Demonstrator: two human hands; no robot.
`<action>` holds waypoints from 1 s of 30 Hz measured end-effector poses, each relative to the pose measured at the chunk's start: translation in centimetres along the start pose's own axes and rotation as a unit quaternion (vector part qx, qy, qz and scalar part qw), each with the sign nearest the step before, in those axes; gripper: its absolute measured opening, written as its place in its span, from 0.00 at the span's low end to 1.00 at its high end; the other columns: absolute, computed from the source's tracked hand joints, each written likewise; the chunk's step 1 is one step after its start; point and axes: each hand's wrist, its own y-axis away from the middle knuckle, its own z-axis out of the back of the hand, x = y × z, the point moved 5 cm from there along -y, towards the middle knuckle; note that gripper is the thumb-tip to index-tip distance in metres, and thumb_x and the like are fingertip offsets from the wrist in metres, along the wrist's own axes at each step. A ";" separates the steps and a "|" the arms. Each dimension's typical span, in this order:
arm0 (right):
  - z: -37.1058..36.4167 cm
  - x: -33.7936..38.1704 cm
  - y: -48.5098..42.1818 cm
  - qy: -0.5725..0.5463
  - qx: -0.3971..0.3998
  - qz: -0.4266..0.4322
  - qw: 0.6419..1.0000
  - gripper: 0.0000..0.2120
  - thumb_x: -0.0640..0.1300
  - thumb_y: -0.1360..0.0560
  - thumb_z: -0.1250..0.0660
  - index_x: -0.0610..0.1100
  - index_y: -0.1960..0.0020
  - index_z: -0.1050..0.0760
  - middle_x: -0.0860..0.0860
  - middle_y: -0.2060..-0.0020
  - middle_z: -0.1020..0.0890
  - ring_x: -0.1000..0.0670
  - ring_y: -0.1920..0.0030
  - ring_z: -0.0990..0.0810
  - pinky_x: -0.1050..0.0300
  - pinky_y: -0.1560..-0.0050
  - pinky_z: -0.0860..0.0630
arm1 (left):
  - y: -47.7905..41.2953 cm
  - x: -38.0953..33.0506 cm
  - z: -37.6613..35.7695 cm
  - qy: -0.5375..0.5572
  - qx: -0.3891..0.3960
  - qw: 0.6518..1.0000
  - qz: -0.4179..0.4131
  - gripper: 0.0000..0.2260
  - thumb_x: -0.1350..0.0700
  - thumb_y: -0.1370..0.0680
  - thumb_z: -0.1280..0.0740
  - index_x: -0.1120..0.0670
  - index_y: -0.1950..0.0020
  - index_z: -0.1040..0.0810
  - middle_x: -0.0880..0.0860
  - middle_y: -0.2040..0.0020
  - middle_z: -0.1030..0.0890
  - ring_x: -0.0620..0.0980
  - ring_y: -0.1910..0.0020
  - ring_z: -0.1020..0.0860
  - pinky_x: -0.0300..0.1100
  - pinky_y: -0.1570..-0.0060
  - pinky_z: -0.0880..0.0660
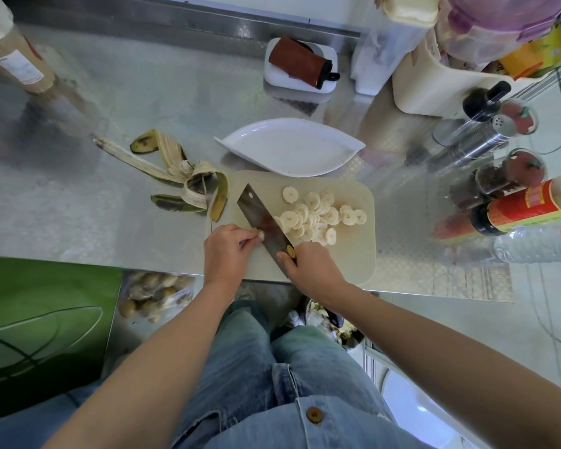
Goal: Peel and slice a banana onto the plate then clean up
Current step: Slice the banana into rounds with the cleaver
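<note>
Right hand [311, 265]: wrapped round the knife [262, 222] handle
Left hand [229, 251]: pinching the banana stub [261, 235] against the blade
Slices [318, 215]: heaped on the cutting board [353, 247]
Plate [289, 147]: just beyond the board
Peel [178, 176]: left of the board

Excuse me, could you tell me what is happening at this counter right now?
A person is slicing a banana on the cutting board. The right hand holds the cleaver, and the left hand pinches the last banana stub against the blade. Cut slices are piled on the board. The white plate holds no slices yet, and the peel lies on the counter.
</note>
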 end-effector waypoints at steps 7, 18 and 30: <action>1.2 -0.6 0.5 -0.035 -0.046 0.008 0.998 0.23 0.53 0.20 0.41 0.39 0.69 0.30 0.46 0.74 0.28 0.46 0.72 0.28 0.51 0.68 0.30 | 0.1 0.0 0.1 0.002 -0.002 1.000 0.001 0.06 0.56 0.29 0.25 0.57 0.55 0.15 0.53 0.63 0.18 0.50 0.63 0.24 0.40 0.62 0.31; 0.9 -0.3 0.5 -0.004 -0.022 0.015 1.000 0.23 0.52 0.20 0.42 0.44 0.71 0.37 0.49 0.76 0.32 0.50 0.74 0.33 0.54 0.70 0.35 | 0.0 0.1 0.0 -0.006 0.001 1.000 0.002 0.05 0.58 0.29 0.25 0.57 0.55 0.14 0.53 0.63 0.18 0.49 0.64 0.25 0.39 0.63 0.33; 0.0 0.1 0.3 -0.002 -0.011 0.007 1.000 0.24 0.52 0.19 0.42 0.44 0.72 0.40 0.48 0.75 0.35 0.50 0.74 0.36 0.56 0.73 0.41 | 0.1 -0.4 0.4 -0.010 0.002 1.000 -0.011 0.05 0.57 0.28 0.26 0.57 0.55 0.15 0.54 0.61 0.16 0.51 0.63 0.22 0.45 0.61 0.24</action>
